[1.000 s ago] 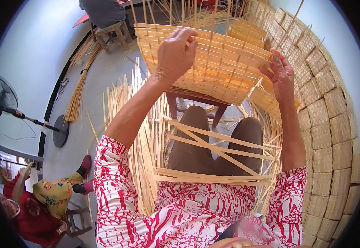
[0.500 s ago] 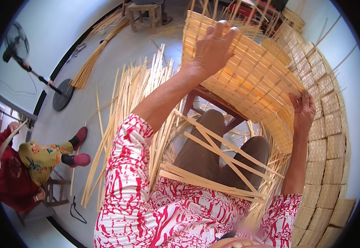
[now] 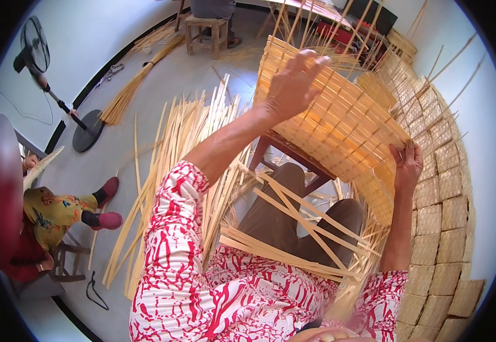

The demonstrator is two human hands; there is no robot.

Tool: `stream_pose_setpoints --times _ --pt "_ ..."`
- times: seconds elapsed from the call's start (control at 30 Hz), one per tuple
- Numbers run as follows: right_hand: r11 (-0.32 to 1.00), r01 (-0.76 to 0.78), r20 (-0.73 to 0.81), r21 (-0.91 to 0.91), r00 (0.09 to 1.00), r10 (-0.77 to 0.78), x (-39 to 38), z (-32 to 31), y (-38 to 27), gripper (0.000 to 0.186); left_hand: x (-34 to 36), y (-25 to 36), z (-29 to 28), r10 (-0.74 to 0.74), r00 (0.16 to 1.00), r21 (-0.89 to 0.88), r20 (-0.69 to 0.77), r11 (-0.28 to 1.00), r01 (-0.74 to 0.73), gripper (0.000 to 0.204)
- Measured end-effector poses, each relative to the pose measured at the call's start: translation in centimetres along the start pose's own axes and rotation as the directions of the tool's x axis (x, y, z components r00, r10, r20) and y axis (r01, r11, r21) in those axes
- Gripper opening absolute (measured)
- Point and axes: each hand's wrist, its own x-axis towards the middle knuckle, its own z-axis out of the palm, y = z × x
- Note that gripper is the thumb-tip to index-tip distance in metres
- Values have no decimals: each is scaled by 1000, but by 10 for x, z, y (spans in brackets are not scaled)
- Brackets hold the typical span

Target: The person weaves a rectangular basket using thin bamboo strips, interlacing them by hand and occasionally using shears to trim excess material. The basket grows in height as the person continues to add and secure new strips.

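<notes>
In front of me stands a partly woven bamboo basket, its broad yellowish side made of flat crossed strips with long ends sticking up behind. My left hand lies at its upper left, fingers spread over the top edge and slightly blurred. At the right end of that edge, my right hand pinches the basket's corner between thumb and fingers. Loose pale bamboo strips lie across my lap. Beneath the basket shows a dark reddish wooden stool, partly hidden.
Many split bamboo strips cover the floor to my left. A standing fan and a bundle of thin sticks are beyond. Another person sits at far left holding a strip. Stacked woven pieces line the right wall. A wooden stool stands behind.
The basket's upper edge has come down slightly. My left hand's fingers have spread. My right hand has moved a little lower and left, keeping the corner. The person at left has leaned forward.
</notes>
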Motion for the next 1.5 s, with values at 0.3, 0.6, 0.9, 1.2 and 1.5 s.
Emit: stream_pose_setpoints --times 0.3,0.6,0.9,1.2,1.5 --pt "998 -53 -6 17 999 53 0 -10 -4 18 74 -73 -34 -287 929 -354 232 865 356 98" --pt "999 -24 -17 46 1000 25 -2 -17 6 16 130 -16 -81 -247 886 -645 393 613 457 47" --pt "997 -22 -54 80 998 26 -5 -20 6 17 151 17 -75 -233 774 -275 588 843 463 46" --pt "998 17 -95 62 995 -11 -14 6 3 20 153 33 -49 -39 768 -288 640 914 286 75" --pt "998 -3 -139 65 990 12 -9 7 6 20 163 44 -46 115 671 -413 732 859 303 30"
